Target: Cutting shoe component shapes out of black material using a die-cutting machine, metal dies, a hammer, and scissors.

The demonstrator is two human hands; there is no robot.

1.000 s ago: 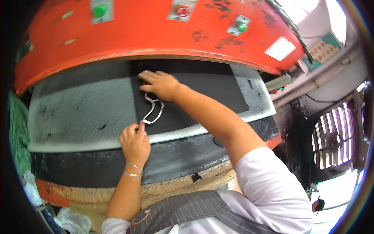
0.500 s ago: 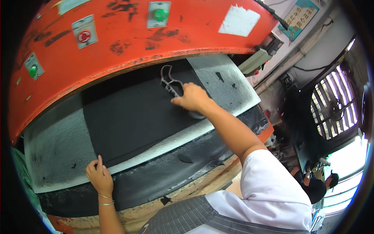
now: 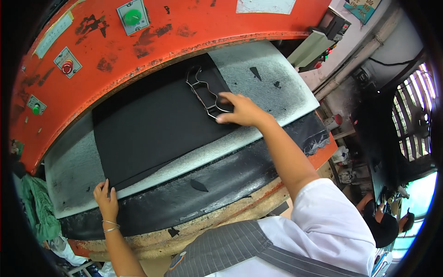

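A black sheet (image 3: 147, 124) lies across the pale, worn cutting board (image 3: 272, 99). On the sheet's right part rests a metal cutting die (image 3: 202, 95), a narrow strip bent into a long wavy outline. My right hand (image 3: 244, 111) is curled about the die's near end, thumb on its lower edge and fingers at its right side. At the sheet's near left corner, my left hand (image 3: 107, 199) has its fingers stretched out and apart, with fingertips touching the edge.
Behind the board stands an orange press head (image 3: 180, 27) with a green button (image 3: 133, 17) and a red button (image 3: 67, 67). Black scraps (image 3: 255, 73) lie on the board's right; another scrap (image 3: 199, 185) is on the black front strip. A person (image 3: 385, 221) works far right.
The view has shifted. The die now lies more plainly visible on the sheet, and my right hand's fingers have spread wider around its near end. My left hand stays at the sheet's corner.
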